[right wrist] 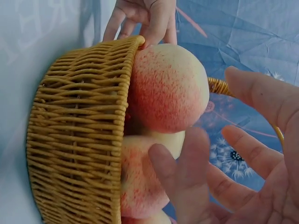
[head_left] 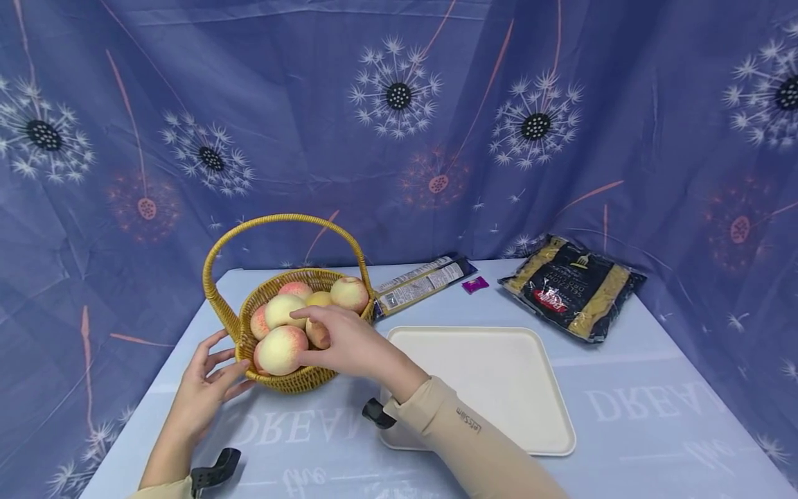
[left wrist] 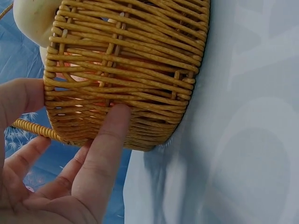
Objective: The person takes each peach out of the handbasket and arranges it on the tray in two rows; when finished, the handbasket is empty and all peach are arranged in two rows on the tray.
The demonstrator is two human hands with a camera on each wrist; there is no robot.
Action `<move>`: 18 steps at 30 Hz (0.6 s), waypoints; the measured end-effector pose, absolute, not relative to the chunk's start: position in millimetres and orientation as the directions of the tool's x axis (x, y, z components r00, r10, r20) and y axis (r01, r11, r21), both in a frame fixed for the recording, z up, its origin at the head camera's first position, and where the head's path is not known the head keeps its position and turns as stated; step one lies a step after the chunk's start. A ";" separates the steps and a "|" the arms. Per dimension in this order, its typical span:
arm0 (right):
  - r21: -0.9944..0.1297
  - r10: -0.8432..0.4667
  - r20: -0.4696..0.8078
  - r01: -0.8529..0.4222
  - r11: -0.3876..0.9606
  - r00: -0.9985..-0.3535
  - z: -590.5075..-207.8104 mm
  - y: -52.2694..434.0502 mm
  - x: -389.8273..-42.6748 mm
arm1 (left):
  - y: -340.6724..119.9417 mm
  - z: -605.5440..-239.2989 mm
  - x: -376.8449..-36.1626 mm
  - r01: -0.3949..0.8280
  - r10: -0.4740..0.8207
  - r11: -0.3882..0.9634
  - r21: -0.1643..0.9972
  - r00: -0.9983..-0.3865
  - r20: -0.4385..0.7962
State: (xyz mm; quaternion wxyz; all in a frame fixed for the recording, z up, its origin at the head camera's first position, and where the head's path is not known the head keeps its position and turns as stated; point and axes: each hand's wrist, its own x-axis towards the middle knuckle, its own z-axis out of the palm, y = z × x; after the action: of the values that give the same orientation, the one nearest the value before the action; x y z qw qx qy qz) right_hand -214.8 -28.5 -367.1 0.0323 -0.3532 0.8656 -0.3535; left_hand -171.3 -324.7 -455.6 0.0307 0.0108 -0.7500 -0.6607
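a woven wicker basket (head_left: 293, 378) with a tall arched handle (head_left: 280, 220) sits near the left front of the pale blue table (head_left: 654, 416), heaped with peaches. the left hand (head_left: 202, 388) rests against the basket's outer wall on its left side, fingers straight and slightly spread; the left wrist view shows one fingertip (left wrist: 117, 116) pressed flat on the weave and the thumb (left wrist: 21, 95) touching the rim area beside it. the right hand (head_left: 346, 339) reaches over the basket from the right, its fingers loosely spread and gently curved above the fruit. it hovers by the front peach (head_left: 282, 348), and in the right wrist view the fingers (right wrist: 187, 172) stand open around that peach (right wrist: 166, 88); whether they actually touch it is hard to tell, though they do not appear to be closed on it. more peaches (head_left: 349, 292) lie toward the back of the basket. just right of the basket lies a cream tray (head_left: 499, 388), flat on the table. behind it lie a long dark packet (head_left: 424, 281), a small purple wrapper (head_left: 475, 284) and a black and gold bag (head_left: 573, 287), all against a blue dandelion-print backdrop (head_left: 399, 97).
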 end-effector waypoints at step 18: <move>-0.651 -0.655 0.108 -0.551 0.523 -0.748 -370.5 -55.1 -223.3 | -319.7 -452.6 -169.8 -0.056 -0.101 0.170 0.984 -0.994 -0.039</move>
State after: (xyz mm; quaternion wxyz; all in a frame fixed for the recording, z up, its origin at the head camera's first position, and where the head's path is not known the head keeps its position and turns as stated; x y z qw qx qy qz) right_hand -223.3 -55.1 -370.5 0.0753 -0.3468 0.8693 -0.3442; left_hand -169.8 -319.7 -452.6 0.0178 0.0513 -0.7647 -0.6421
